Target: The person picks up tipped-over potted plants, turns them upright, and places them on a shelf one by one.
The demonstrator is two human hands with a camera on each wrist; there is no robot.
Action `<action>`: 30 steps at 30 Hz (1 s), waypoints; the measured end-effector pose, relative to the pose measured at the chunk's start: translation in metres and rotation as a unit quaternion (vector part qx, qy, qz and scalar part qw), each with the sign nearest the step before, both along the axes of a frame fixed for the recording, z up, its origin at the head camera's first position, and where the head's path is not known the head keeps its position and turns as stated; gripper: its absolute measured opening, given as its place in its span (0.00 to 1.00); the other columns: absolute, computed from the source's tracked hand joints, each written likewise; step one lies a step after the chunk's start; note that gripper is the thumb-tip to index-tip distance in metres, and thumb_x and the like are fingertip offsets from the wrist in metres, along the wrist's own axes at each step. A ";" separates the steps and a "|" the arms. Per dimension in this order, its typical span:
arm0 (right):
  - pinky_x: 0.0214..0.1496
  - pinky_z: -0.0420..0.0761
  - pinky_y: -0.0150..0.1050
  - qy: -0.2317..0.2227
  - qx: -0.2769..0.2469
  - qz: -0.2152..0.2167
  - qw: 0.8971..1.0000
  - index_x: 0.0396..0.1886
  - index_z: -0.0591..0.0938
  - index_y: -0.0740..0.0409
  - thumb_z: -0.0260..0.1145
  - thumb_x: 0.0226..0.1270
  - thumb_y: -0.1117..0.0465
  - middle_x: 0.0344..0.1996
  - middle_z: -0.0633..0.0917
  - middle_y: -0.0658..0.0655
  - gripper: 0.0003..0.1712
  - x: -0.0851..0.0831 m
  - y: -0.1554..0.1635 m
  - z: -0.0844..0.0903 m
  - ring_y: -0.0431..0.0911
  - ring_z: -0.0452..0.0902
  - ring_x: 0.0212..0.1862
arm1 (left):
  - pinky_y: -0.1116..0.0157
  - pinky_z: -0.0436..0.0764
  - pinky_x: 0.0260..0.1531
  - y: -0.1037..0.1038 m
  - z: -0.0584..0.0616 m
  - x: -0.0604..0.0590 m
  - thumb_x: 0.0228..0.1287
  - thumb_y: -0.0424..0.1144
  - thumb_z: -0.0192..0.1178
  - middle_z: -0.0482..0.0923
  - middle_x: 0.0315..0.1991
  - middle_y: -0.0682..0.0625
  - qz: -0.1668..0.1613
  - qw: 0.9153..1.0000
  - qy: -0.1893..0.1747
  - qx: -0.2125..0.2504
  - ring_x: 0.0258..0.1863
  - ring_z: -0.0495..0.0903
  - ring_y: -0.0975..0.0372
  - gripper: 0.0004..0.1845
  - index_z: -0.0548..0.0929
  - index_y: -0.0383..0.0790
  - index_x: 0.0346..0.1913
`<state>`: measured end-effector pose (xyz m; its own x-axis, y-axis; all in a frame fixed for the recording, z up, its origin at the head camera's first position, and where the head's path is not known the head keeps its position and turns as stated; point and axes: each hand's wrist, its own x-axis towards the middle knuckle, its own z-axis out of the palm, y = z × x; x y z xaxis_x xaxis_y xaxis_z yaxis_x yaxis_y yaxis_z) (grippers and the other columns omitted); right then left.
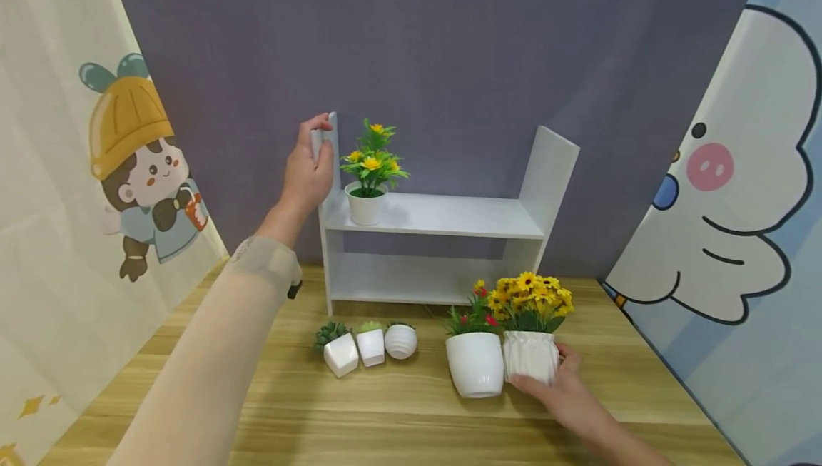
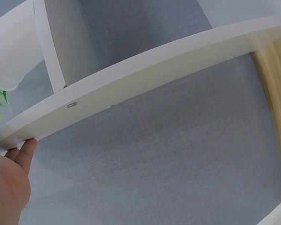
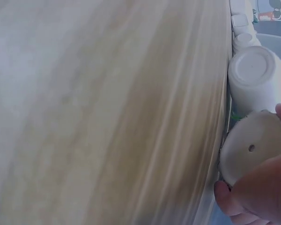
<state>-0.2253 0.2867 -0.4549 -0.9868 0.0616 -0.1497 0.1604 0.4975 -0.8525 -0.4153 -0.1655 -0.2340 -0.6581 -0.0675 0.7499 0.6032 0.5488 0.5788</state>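
My left hand point(image 1: 311, 170) grips the upper left side panel of a small white shelf point(image 1: 443, 216). In the left wrist view, its fingertips point(image 2: 27, 152) touch that panel point(image 2: 131, 70). A white pot of yellow flowers point(image 1: 366, 205) stands at the left end of the upper board. At the lower right, my right hand point(image 1: 568, 391) holds a pleated white pot of yellow daisy-like flowers point(image 1: 529, 355) between thumb and fingers. The right wrist view shows its base point(image 3: 248, 145) with a hole. Left of it lies a smooth white pot with red flowers point(image 1: 475, 366), its base turned towards me.
On the wooden table point(image 1: 385, 430), in front of the shelf, are three small white pots: an angular succulent pot point(image 1: 341, 355), a square one point(image 1: 370, 347) and a round ribbed one point(image 1: 401, 342). A grey curtain point(image 1: 437, 59) hangs behind, with printed cloths at both sides.
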 end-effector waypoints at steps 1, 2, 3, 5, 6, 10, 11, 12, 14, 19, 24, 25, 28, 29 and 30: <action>0.83 0.61 0.66 -0.002 0.001 -0.001 1.000 0.81 0.29 0.77 0.77 0.73 0.43 0.75 0.56 0.84 0.75 0.000 0.000 0.000 0.72 0.61 0.79 | 0.65 0.66 0.24 0.000 0.000 0.000 0.88 0.44 0.43 0.70 0.83 0.53 -0.001 1.000 0.000 0.000 0.19 0.62 0.65 0.20 0.69 0.49 0.74; 0.83 0.62 0.66 -0.001 -0.002 -0.003 1.000 0.81 0.29 0.76 0.77 0.73 0.43 0.75 0.56 0.84 0.75 0.001 0.000 0.000 0.72 0.61 0.79 | 0.65 0.66 0.24 0.000 0.000 0.000 0.88 0.44 0.42 0.71 0.83 0.52 -0.001 1.000 0.000 -0.001 0.19 0.62 0.65 0.20 0.69 0.49 0.75; 0.83 0.62 0.65 0.002 -0.003 -0.003 1.000 0.82 0.30 0.76 0.77 0.72 0.43 0.76 0.55 0.84 0.74 0.001 -0.001 0.001 0.72 0.61 0.79 | 0.65 0.66 0.24 0.000 0.000 0.000 0.88 0.44 0.43 0.71 0.82 0.51 -0.002 1.000 0.001 0.000 0.19 0.62 0.65 0.20 0.69 0.48 0.75; 0.80 0.69 0.57 0.015 -0.002 0.007 1.000 0.82 0.32 0.75 0.79 0.70 0.47 0.76 0.54 0.82 0.73 0.002 -0.001 0.000 0.69 0.63 0.78 | 0.65 0.66 0.24 0.000 0.000 -0.001 0.88 0.44 0.43 0.73 0.81 0.48 -0.002 1.000 0.001 0.001 0.19 0.62 0.64 0.21 0.69 0.48 0.76; 0.77 0.72 0.51 0.021 -0.002 0.013 1.000 0.82 0.33 0.74 0.80 0.69 0.48 0.76 0.55 0.81 0.73 0.002 -0.001 0.000 0.68 0.65 0.77 | 0.65 0.66 0.23 0.000 0.001 0.000 0.88 0.44 0.43 0.73 0.80 0.47 0.000 1.000 0.000 0.000 0.19 0.61 0.64 0.21 0.69 0.48 0.76; 0.74 0.74 0.46 0.024 -0.005 0.016 1.000 0.82 0.33 0.73 0.80 0.69 0.51 0.75 0.54 0.80 0.72 0.000 0.000 -0.001 0.67 0.65 0.76 | 0.65 0.65 0.22 0.000 0.001 0.000 0.88 0.45 0.42 0.76 0.78 0.45 0.002 1.000 0.000 -0.002 0.18 0.61 0.64 0.21 0.69 0.49 0.76; 0.76 0.73 0.50 0.016 -0.007 0.011 1.000 0.82 0.32 0.73 0.79 0.70 0.49 0.75 0.53 0.81 0.73 -0.001 0.001 -0.001 0.68 0.64 0.76 | 0.65 0.65 0.22 0.000 0.001 0.000 0.88 0.45 0.42 0.75 0.79 0.46 0.003 1.000 -0.001 -0.003 0.18 0.61 0.65 0.21 0.69 0.49 0.76; 0.78 0.71 0.54 0.007 -0.009 0.005 1.000 0.82 0.31 0.74 0.78 0.71 0.47 0.75 0.52 0.81 0.73 -0.002 0.002 -0.001 0.69 0.62 0.76 | 0.65 0.65 0.22 0.000 0.001 0.000 0.88 0.45 0.42 0.74 0.80 0.47 0.003 1.000 -0.001 -0.004 0.18 0.61 0.65 0.21 0.69 0.49 0.76; 0.82 0.61 0.65 -0.006 -0.013 -0.005 1.000 0.82 0.29 0.74 0.76 0.73 0.45 0.76 0.50 0.84 0.74 -0.002 0.003 -0.001 0.71 0.58 0.78 | 0.66 0.65 0.22 0.000 0.001 0.000 0.88 0.45 0.42 0.70 0.83 0.51 0.002 1.000 -0.001 -0.004 0.18 0.61 0.66 0.21 0.69 0.48 0.76; 0.79 0.69 0.58 0.017 -0.007 0.013 1.000 0.82 0.32 0.73 0.79 0.70 0.49 0.76 0.52 0.82 0.72 0.000 0.002 -0.001 0.70 0.61 0.78 | 0.67 0.64 0.21 -0.001 0.001 0.002 0.88 0.44 0.42 0.67 0.85 0.56 -0.002 1.000 0.002 -0.003 0.17 0.60 0.67 0.20 0.69 0.48 0.75; 0.72 0.74 0.47 0.019 -0.014 0.025 0.999 0.80 0.35 0.73 0.80 0.69 0.51 0.74 0.56 0.79 0.70 -0.001 0.001 -0.002 0.66 0.67 0.74 | 0.66 0.64 0.22 -0.002 0.001 0.001 0.88 0.43 0.42 0.70 0.83 0.53 -0.002 1.000 0.005 -0.003 0.18 0.60 0.66 0.20 0.69 0.47 0.75; 0.73 0.74 0.48 0.010 -0.017 0.020 1.000 0.81 0.34 0.73 0.79 0.70 0.49 0.74 0.56 0.79 0.70 -0.001 0.001 -0.002 0.66 0.66 0.75 | 0.66 0.64 0.22 -0.002 0.000 0.001 0.88 0.43 0.42 0.71 0.83 0.51 -0.002 1.000 0.006 -0.004 0.18 0.60 0.66 0.21 0.69 0.47 0.75; 0.79 0.68 0.58 -0.010 -0.028 0.013 0.999 0.81 0.31 0.76 0.75 0.74 0.45 0.75 0.54 0.82 0.71 -0.002 0.003 -0.001 0.69 0.63 0.77 | 0.66 0.64 0.22 -0.001 0.000 0.000 0.88 0.43 0.42 0.71 0.83 0.52 -0.001 1.000 0.004 -0.005 0.18 0.60 0.66 0.21 0.69 0.47 0.75; 0.80 0.66 0.60 -0.012 -0.032 0.012 0.999 0.81 0.30 0.75 0.74 0.74 0.44 0.76 0.53 0.83 0.71 -0.001 0.004 -0.001 0.69 0.62 0.78 | 0.66 0.64 0.22 -0.001 0.000 0.000 0.88 0.43 0.42 0.70 0.83 0.53 0.000 1.000 0.003 -0.005 0.17 0.60 0.66 0.20 0.69 0.47 0.75; 0.81 0.65 0.62 -0.012 -0.034 0.013 0.999 0.81 0.30 0.76 0.74 0.75 0.44 0.76 0.53 0.84 0.71 -0.001 0.004 -0.001 0.70 0.61 0.79 | 0.66 0.65 0.22 -0.001 -0.001 0.000 0.88 0.43 0.42 0.69 0.84 0.54 0.000 1.000 0.003 -0.006 0.17 0.60 0.66 0.20 0.69 0.48 0.75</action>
